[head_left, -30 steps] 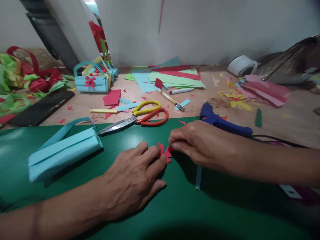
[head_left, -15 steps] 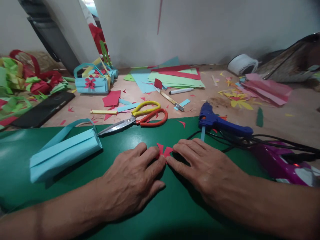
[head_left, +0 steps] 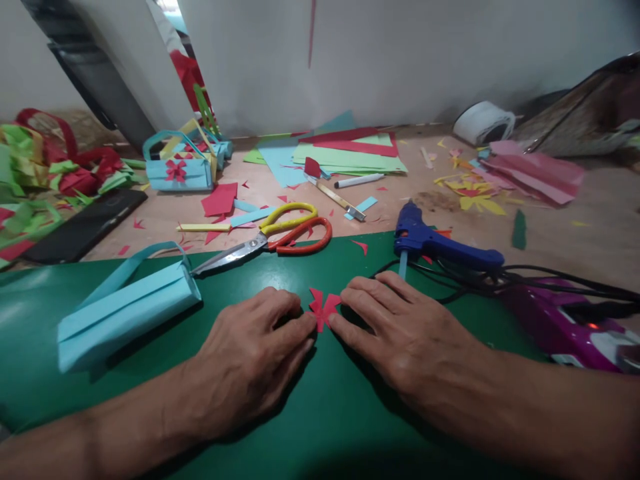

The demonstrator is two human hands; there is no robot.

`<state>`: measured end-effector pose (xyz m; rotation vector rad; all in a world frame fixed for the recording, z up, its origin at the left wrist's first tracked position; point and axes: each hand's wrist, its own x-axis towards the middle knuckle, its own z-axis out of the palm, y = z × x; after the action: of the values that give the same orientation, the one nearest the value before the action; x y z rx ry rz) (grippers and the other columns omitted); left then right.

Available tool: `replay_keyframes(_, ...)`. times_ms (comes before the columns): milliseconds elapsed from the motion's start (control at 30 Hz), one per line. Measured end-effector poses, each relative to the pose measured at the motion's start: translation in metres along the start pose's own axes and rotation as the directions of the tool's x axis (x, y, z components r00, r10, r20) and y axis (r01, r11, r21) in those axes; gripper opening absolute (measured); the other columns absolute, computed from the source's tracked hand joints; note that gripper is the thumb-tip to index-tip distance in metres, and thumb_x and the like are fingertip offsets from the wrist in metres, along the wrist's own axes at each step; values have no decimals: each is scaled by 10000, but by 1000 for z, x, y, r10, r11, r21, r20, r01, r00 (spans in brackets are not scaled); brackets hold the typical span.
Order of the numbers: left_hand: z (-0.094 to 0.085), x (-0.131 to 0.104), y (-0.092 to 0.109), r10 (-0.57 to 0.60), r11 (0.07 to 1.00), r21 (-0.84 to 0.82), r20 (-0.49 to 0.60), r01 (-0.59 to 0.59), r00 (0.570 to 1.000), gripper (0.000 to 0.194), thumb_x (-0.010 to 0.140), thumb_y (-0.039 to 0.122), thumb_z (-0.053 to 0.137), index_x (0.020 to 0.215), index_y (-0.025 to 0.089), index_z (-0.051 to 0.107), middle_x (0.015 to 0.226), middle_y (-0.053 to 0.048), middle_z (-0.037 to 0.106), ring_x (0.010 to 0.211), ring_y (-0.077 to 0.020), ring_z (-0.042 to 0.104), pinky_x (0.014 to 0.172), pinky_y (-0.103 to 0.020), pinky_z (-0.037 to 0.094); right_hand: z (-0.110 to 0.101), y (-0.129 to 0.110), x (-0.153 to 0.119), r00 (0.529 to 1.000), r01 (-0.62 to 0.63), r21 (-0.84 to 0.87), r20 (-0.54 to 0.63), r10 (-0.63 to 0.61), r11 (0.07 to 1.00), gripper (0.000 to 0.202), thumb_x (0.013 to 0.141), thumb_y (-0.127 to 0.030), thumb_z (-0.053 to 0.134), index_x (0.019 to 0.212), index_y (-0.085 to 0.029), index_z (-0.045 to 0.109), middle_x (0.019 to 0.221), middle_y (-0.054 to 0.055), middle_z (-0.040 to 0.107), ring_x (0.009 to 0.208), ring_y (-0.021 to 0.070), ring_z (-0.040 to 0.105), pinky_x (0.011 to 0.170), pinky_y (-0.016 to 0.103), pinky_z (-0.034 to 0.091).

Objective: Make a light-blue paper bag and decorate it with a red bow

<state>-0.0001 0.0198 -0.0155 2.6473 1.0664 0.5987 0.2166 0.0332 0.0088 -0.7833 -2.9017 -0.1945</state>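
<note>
A small red paper flower [head_left: 324, 311] lies on the green mat [head_left: 320, 427] between my hands. My left hand [head_left: 260, 347] is closed, thumb and forefinger together at the flower's left edge. From the other side, my right hand [head_left: 400, 327] presses its fingertips on the flower's right petals, fingers bent and close together. A light blue paper bag with a strap [head_left: 130, 313] rests left of my left hand. Beyond the hands are scissors [head_left: 255, 245] with yellow and orange handles, and a blue glue gun [head_left: 435, 243].
Behind the mat lie a phone [head_left: 85, 223], a cutter [head_left: 340, 200], a white pen [head_left: 359, 181] and coloured paper sheets [head_left: 350, 160]. A finished blue bag [head_left: 180, 175] stands at the back left. Black cables and a purple device [head_left: 560, 327] are at the right.
My left hand has drawn back slightly to the left and its fingers have closed up, so more of the red flower shows. The view has shifted a little.
</note>
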Motion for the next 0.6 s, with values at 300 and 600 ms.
replay_keyframes(300, -6, 9, 1, -20, 987, 162, 199, -12, 980, 302, 919, 291, 388, 1176, 233, 535, 997, -87, 531, 812, -205, 496, 646, -342, 461, 1, 1, -1, 1000, 6, -1, 10, -6, 1000, 299, 788, -137, 546, 1065, -81, 643, 946, 168, 655, 869, 310, 543, 753, 495, 436)
replay_keyframes(600, -8, 12, 5, -53, 980, 200, 293, -7, 955, 276, 924, 296, 369, 1153, 245, 513, 1002, -81, 523, 821, -229, 486, 628, -362, 450, -15, 21, -16, 993, -76, -69, -96, 69, 995, 368, 841, -23, 379, 1113, -109, 611, 1012, 178, 627, 956, 298, 549, 784, 459, 448)
